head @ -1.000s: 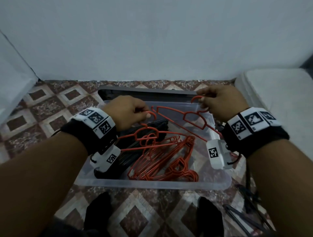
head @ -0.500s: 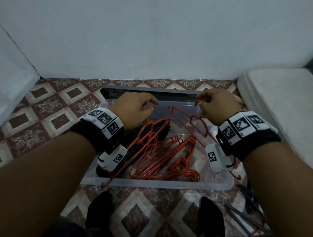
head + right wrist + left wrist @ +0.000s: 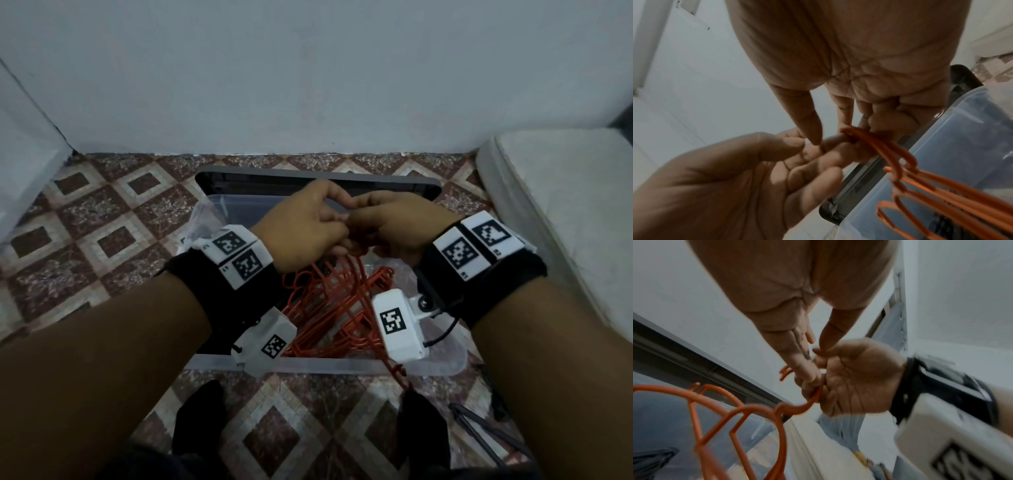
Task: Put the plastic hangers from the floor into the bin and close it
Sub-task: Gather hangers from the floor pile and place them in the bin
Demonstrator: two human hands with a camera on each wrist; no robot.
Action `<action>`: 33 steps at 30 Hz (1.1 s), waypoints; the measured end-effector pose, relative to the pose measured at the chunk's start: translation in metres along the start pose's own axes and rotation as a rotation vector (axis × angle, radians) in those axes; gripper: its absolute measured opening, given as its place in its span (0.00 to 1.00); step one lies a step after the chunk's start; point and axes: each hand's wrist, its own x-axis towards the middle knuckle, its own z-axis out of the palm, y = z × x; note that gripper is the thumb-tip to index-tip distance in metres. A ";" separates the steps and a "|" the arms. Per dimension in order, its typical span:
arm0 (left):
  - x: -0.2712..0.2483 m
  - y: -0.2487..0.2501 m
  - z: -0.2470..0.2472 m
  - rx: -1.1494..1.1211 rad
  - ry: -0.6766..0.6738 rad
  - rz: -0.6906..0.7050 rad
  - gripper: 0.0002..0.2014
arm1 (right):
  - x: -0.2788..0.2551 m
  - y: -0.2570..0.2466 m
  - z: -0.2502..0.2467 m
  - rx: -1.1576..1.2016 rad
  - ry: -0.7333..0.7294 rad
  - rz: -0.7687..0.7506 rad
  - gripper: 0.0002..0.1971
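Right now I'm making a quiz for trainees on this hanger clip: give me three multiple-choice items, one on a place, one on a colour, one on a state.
1. Where does the bin's dark lid lie?
A. On the bin
B. On the floor behind the bin, by the wall
C. On the mattress

2. What colour are the hangers in the bin?
A. Orange-red
B. White
C. Green

3. What are the hands doing?
A. Both hang empty
B. Both press the lid
C. Left hand and right hand meet on hanger hooks

Answers: 1 B, the lid shows beyond the bin's far rim. 2 A, the head view shows the pile orange-red. 3 C, the wrist views show fingers curled round the hooks.
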 end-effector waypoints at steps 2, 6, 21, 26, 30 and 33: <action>0.002 0.001 -0.007 -0.153 0.050 -0.048 0.11 | -0.002 -0.001 -0.004 -0.106 0.008 0.015 0.11; 0.006 -0.014 -0.035 0.144 0.165 -0.155 0.04 | -0.007 -0.006 -0.015 -0.405 0.085 0.030 0.10; 0.099 -0.184 0.014 1.336 -0.270 -0.341 0.16 | 0.005 0.006 -0.051 -0.704 0.174 0.037 0.12; 0.099 -0.205 0.026 1.372 -0.187 -0.344 0.11 | 0.008 0.010 -0.057 -0.665 0.184 0.035 0.13; 0.096 -0.198 0.018 1.307 -0.125 -0.289 0.10 | 0.007 0.009 -0.060 -0.674 0.214 0.020 0.13; 0.086 -0.165 0.001 1.226 -0.106 -0.221 0.13 | 0.006 0.007 -0.059 -0.648 0.276 -0.020 0.13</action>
